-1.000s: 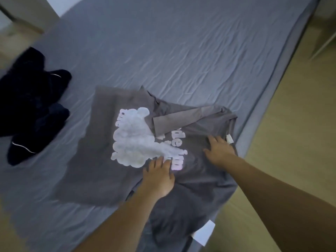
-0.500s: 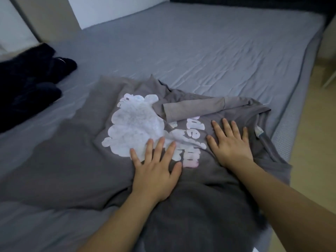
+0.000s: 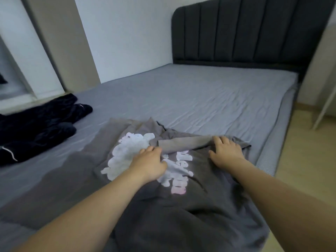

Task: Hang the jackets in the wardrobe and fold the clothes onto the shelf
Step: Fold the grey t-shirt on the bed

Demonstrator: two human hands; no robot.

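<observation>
Two hands lay on the shirt (image 3: 181,211), a soft grey tee with a puffy white and pink print, spread creased on the near right part of the bed (image 3: 181,99), its hem draping over the near edge. Your left hand (image 3: 151,162) rested on the print, fingers curled and bunching the cloth. Your right hand (image 3: 225,151) gripped the folded sleeve (image 3: 183,144) near the collar, fingers bent over it. The sheet was smooth grey cotton, finely wrinkled. A dark, fuzzy jacket (image 3: 38,124) sat heaped at far left.
</observation>
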